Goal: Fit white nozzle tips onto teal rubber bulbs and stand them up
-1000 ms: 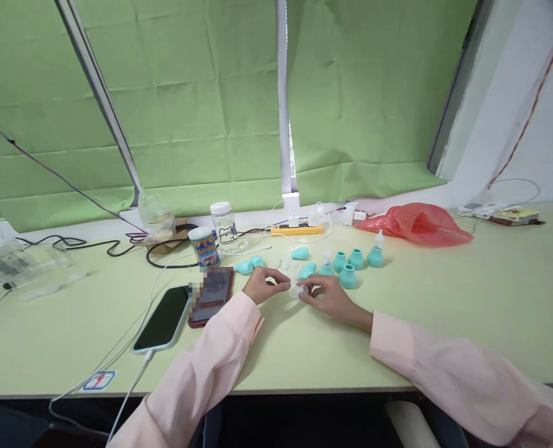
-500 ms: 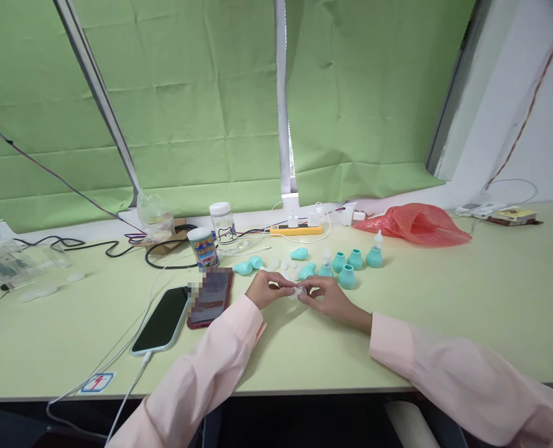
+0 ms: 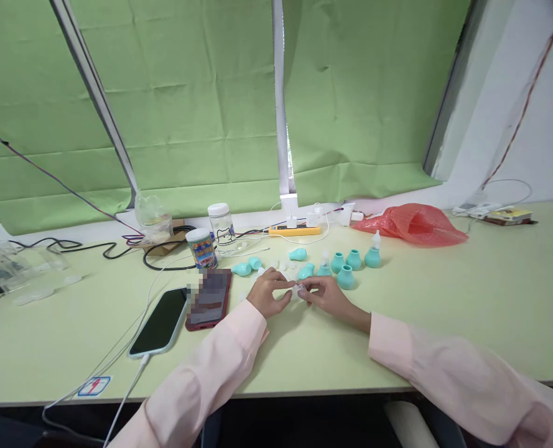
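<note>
My left hand (image 3: 267, 292) and my right hand (image 3: 328, 294) meet over the pale green table (image 3: 444, 305), both pinching a small clear plastic piece (image 3: 297, 289) between their fingertips. Just behind them lie several teal rubber bulbs (image 3: 345, 277), some upright, some on their sides (image 3: 242, 269), with small clear tips scattered among them. One upright bulb (image 3: 372, 254) carries a clear nozzle on top.
A dark phone on a white cable (image 3: 158, 322) and a red-cased phone (image 3: 209, 297) lie to the left. Two jars (image 3: 201, 247) stand behind them, with a yellow power strip (image 3: 296, 231), black cables and a red plastic bag (image 3: 411, 224) near the back.
My hands have come together; the clear piece held by the right hand a second ago is now pinched between both. The view has shifted slightly.
</note>
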### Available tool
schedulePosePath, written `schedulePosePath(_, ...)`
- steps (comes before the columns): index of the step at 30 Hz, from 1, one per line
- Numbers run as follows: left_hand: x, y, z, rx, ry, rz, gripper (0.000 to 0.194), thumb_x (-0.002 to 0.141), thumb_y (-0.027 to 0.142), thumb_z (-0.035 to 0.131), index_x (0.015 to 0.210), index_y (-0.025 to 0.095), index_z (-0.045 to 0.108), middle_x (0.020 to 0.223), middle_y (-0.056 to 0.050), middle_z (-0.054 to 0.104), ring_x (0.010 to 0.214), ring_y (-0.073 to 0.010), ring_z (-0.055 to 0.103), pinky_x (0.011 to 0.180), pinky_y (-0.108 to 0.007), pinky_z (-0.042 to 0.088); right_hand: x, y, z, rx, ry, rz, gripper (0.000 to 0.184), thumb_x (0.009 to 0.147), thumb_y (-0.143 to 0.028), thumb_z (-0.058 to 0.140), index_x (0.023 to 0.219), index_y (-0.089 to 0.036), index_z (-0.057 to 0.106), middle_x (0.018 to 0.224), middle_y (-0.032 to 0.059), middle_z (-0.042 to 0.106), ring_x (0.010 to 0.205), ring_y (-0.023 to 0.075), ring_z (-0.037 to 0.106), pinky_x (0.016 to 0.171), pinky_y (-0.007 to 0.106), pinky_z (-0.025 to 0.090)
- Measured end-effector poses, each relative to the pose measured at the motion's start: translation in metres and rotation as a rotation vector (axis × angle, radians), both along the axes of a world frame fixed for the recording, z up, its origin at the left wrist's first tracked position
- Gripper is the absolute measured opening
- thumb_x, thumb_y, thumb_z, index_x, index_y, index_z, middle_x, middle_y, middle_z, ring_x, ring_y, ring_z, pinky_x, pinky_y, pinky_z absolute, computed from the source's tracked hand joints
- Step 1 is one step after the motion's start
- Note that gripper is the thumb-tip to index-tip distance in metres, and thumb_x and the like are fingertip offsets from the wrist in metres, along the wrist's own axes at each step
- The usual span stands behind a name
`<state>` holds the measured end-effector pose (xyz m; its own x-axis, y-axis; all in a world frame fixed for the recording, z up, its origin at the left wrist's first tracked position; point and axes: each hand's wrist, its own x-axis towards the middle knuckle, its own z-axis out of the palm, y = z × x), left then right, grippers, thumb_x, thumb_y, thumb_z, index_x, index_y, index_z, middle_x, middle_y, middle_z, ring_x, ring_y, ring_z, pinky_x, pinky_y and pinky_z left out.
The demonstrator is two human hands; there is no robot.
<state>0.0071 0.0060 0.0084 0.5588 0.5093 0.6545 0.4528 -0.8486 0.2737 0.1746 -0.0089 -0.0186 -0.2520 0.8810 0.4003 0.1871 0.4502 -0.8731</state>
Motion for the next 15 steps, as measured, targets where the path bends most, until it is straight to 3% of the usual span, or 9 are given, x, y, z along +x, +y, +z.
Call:
schedulePosePath(8,0.002,0.003,-0.014,0.13,0.033,-0.028,0.032,0.062,0.024,0.054,0.091,0.013,0.058,0.077,-0.008,0.057,0.074,-0.017,0.049,0.064,-0.029,0.044,0.001,0.003,-0.001,-0.013,0.075,0.015,0.026,0.059,-0.033,0.061,0.078,-0.015,0.062,0.072,0.0046,0.059,0.056,0.0135,0.053,0.048,0.027,0.048)
schedulePosePath(15,0.005,0.007,-0.026,0.066,0.022,0.007,0.031,0.068,0.019,0.047,0.099,0.013,0.05,0.08,-0.008,0.057,0.07,-0.0147,0.052,0.061,-0.027,0.045,0.002,0.003,0.002,-0.038,0.122,0.067,0.023,0.061,-0.032,0.06,0.078,-0.016,0.062,0.063,0.0016,0.058,0.046,0.0102,0.052,0.048,0.025,0.046)
